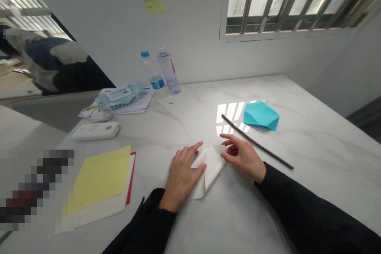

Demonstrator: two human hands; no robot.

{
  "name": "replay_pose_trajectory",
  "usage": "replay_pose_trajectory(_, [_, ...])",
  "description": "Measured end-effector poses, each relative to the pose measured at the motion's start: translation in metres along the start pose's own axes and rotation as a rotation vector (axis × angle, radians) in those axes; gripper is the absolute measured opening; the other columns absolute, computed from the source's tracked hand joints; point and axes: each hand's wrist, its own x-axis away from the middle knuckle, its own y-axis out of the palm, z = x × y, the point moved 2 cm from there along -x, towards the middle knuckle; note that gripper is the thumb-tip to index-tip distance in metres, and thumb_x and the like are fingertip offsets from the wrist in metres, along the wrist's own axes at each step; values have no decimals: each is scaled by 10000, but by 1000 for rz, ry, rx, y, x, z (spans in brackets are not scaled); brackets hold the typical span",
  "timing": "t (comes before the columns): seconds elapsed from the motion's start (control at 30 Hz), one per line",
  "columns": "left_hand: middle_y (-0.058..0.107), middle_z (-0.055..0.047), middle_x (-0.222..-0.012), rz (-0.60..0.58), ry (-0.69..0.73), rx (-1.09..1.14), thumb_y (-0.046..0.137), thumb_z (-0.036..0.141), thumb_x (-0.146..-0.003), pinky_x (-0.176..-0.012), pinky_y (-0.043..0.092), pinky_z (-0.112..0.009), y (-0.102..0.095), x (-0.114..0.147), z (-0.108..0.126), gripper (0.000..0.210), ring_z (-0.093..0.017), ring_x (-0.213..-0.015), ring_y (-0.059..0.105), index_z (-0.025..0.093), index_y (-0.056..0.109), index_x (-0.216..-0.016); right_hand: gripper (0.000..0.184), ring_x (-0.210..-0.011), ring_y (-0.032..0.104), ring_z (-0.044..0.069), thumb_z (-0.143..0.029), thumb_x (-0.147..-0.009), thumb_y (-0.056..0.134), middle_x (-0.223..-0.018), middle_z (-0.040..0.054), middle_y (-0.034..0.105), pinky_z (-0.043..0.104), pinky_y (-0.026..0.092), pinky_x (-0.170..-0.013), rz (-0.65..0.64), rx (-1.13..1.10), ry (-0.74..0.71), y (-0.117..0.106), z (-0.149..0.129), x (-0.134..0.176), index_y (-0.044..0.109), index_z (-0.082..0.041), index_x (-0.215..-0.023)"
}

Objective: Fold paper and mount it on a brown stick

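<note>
Our left hand (181, 172) spreads on white paper (212, 170), our right hand (244, 158) apparently pinching its edge, folds begun, seemingly unfinished.

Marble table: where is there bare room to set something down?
Widest: the table right of the brown stick and blue paper, to its edge. Nearly bare: between the bottles and the folded white paper. A narrower gap separates the red sheet from the left hand. Crowded: far left, with wipes packet and white device.

head view | from wearer's head | forward and down | tabletop (184, 127) near
</note>
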Motion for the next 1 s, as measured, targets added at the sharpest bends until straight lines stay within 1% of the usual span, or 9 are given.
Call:
replay_pose_trajectory(0.17, [678, -14, -1131, 9, 12, -3, 708, 198, -856, -960, 442, -411, -1, 0, 2, 388, -252, -1047, 588, 284, 635, -1228, 431, -641, 605, 130, -202, -808, 690, -798, -9, 686, 284, 526, -661, -5, 166, -49, -2, 0, -2, 688, -210, -1239])
replay_pose_trajectory(0.27, [680, -5, -1113, 0, 14, -14, 712, 202, -857, -940, 444, -404, 0, 0, 2, 252, -252, -1041, 592, 274, 656, -1092, 338, -671, 628, 135, -192, -828, 657, -787, -10, 678, 271, 531, -655, 24, 153, -70, -1, -5, 0, 725, -225, -1158])
replay_pose_trajectory(0.4, [680, -3, -1115, 2, 16, -12, 719, 208, -855, -934, 442, -404, 0, 1, 1, 265, -253, -1036, 593, 279, 644, -1100, 284, -690, 653, 136, -204, -860, 627, -795, -8, 657, 254, 547, -645, 49, 99, -87, 3, -13, 4, 732, -230, -1122])
replay_pose_trajectory(0.53, [676, -9, -1121, 2, 9, -7, 713, 201, -857, -929, 443, -403, 0, 0, 2, 263, -252, -1039, 592, 275, 644, -1100, 363, -683, 669, 122, -207, -843, 639, -955, 22, 672, 248, 557, -630, 34, 11, -49, 6, -12, 5, 702, -223, -1201])
replay_pose_trajectory(0.67, [667, -5, -1102, -18, 9, -11, 716, 212, -867, -940, 437, -409, 0, 0, 3, 217, -252, -1050, 590, 289, 675, -1066, 574, -653, 629, 101, -200, -798, 682, -1172, 74, 688, 270, 566, -662, -9, -82, 12, 7, 0, 2, 604, -223, -1366])
replay_pose_trajectory(0.73, [664, -1, -1109, -15, 10, -10, 716, 213, -869, -947, 435, -413, 0, 1, 2, 240, -252, -1052, 590, 300, 675, -1090, 645, -650, 614, 112, -212, -796, 694, -1137, 77, 708, 280, 556, -661, -42, -77, 33, 6, 4, 0, 551, -214, -1425])
replay_pose_trajectory(0.87, [670, -3, -1124, -1, 9, 1, 713, 203, -863, -944, 438, -413, 1, 2, 2, 259, -256, -1057, 592, 293, 659, -1100, 691, -651, 599, 160, -252, -811, 706, -802, 10, 688, 298, 517, -659, -60, 92, 59, 3, 3, -5, 509, -187, -1469])
replay_pose_trajectory(0.93, [671, -5, -1120, -1, 6, 3, 713, 199, -859, -939, 438, -414, 1, 2, 2, 253, -257, -1055, 592, 288, 655, -1089, 666, -650, 592, 164, -266, -803, 722, -822, 23, 685, 301, 500, -658, -66, 205, 71, 3, -2, -10, 544, -179, -1440])
replay_pose_trajectory(1.0, [669, -6, -1117, -2, 3, 4, 710, 199, -860, -936, 436, -415, 1, 2, 3, 247, -257, -1054, 591, 288, 655, -1085, 623, -680, 604, 164, -264, -785, 739, -970, 70, 701, 300, 491, -668, -89, 278, 85, 4, -7, -15, 590, -176, -1384])
